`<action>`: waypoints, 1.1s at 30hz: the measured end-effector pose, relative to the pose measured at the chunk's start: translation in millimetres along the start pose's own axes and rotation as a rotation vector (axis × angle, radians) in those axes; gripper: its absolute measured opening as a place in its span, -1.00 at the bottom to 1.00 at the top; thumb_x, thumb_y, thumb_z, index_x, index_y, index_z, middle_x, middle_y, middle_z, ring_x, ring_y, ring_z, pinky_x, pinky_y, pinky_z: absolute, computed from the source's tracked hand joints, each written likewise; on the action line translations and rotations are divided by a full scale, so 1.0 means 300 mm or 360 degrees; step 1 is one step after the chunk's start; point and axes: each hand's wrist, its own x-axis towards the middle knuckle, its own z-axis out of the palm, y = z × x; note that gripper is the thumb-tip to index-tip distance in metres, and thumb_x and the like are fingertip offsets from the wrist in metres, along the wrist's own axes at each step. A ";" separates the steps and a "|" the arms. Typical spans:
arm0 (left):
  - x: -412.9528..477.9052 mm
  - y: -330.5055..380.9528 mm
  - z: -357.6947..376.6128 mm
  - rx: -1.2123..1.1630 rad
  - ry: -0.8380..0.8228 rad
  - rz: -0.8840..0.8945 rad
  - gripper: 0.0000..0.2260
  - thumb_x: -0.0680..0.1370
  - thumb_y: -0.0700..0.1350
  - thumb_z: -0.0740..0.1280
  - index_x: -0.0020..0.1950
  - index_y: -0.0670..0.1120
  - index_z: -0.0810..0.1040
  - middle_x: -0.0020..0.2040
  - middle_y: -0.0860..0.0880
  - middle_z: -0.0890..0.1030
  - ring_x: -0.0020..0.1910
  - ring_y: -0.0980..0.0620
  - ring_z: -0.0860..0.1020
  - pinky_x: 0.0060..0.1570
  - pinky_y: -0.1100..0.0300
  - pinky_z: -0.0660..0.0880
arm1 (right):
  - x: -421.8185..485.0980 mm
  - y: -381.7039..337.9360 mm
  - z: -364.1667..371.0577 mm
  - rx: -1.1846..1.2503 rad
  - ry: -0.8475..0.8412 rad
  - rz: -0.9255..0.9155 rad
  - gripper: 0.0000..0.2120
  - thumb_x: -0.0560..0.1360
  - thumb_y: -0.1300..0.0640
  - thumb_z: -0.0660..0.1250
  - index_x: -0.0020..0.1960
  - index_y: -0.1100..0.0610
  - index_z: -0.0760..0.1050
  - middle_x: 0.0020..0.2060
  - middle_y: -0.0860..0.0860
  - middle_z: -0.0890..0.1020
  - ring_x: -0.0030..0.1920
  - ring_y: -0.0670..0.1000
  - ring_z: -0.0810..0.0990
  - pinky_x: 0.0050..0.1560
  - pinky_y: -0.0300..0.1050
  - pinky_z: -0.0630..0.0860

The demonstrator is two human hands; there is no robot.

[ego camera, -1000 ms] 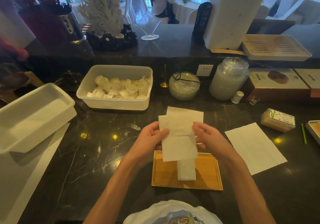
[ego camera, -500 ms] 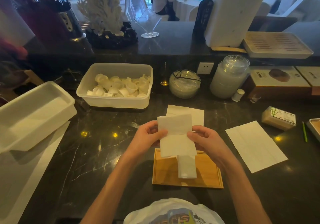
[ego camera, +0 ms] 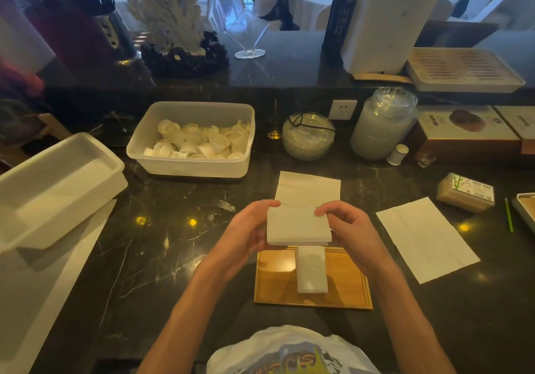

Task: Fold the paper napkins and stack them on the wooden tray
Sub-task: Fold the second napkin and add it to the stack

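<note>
Head view: black marble counter (ego camera: 150,252) runs wide, with a clear plastic tub of small white cups (ego camera: 192,139) at the far left. Near centre lies the wooden tray (ego camera: 278,284), one narrow folded napkin (ego camera: 311,269) resting on it. Two flat napkins lie on the counter, one to the right (ego camera: 425,237), one just beyond the hands (ego camera: 308,188). Left hand (ego camera: 246,234) and right hand (ego camera: 351,232) pinch opposite edges of a half-folded napkin (ego camera: 298,227), seemingly lifted just above the tray's far edge.
</note>
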 end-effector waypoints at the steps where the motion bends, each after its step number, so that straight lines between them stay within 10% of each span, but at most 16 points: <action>1: 0.002 -0.006 -0.001 0.0042 0.0011 -0.0009 -0.73 0.64 0.06 0.30 0.32 0.02 0.53 0.21 -0.03 0.68 0.16 -0.03 0.69 -0.10 0.11 0.68 | 0.002 0.002 0.001 -0.0014 0.0003 -0.0003 -0.74 0.62 0.23 0.34 -0.10 -0.05 0.71 -0.02 -0.14 0.71 0.13 -0.07 0.67 -0.08 -0.18 0.69; 11: 0.014 -0.043 0.010 0.0280 0.0224 0.0070 -0.75 0.58 -0.17 0.44 0.22 0.04 0.55 0.20 -0.03 0.66 0.07 0.02 0.71 -0.18 0.18 0.68 | -0.013 0.005 0.024 -0.0093 -0.0032 0.0048 -0.64 0.55 -0.03 0.43 0.30 -0.27 0.50 0.13 -0.18 0.58 0.12 -0.04 0.64 -0.18 -0.27 0.66; 19: -0.007 -0.059 0.038 0.0499 -0.0161 -0.0083 -0.85 0.60 0.00 0.40 0.15 0.03 0.60 0.05 0.08 0.69 0.05 0.12 0.71 -0.12 0.24 0.67 | 0.009 -0.049 0.018 -0.0261 -0.0142 -0.0040 -0.40 0.50 0.03 0.51 0.39 -0.40 0.37 0.01 -0.19 0.69 0.06 -0.09 0.70 -0.21 -0.34 0.64; 23: 0.010 -0.102 0.056 0.0395 0.0137 0.0066 -0.87 0.59 -0.02 0.41 0.11 -0.01 0.63 0.04 0.04 0.73 0.03 0.08 0.73 -0.14 0.21 0.68 | -0.022 -0.027 0.044 -0.0048 -0.0073 0.0061 -0.37 0.49 -0.04 0.50 0.47 -0.30 0.33 0.02 -0.28 0.64 -0.02 -0.35 0.67 -0.26 -0.34 0.62; 33: -0.015 -0.220 0.058 0.0296 0.0275 -0.0050 -0.80 0.63 0.01 0.35 0.04 -0.08 0.67 -0.11 0.11 0.75 -0.07 0.16 0.73 -0.28 0.30 0.64 | -0.129 0.107 0.034 -0.0046 0.0037 0.0256 -0.64 0.53 0.14 0.47 0.28 -0.07 0.50 0.02 -0.01 0.75 0.02 -0.03 0.73 -0.14 -0.23 0.68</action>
